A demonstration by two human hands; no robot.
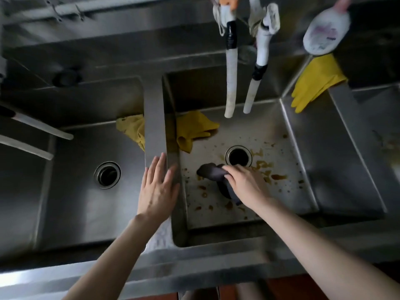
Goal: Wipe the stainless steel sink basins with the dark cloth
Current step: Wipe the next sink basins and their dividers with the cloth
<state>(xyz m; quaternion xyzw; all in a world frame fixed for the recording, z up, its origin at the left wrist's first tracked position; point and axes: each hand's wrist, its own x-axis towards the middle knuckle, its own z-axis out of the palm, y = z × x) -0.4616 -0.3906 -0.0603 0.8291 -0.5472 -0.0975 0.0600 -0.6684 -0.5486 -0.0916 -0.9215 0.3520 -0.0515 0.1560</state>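
A dark cloth (pixel 211 172), bunched on the stained basin floor (pixel 270 131) just beside the drain (pixel 238 158), is gripped by the right hand (pixel 245 185), arm outstretched; the left hand (pixel 158 189) lies flat, fingers spread, on the divider (pixel 154 126) left of the drain.

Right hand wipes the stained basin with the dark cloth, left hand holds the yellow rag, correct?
No: the head view shows the left hand resting flat on the divider between basins, not holding the yellow rag. The right hand does grip the dark cloth.
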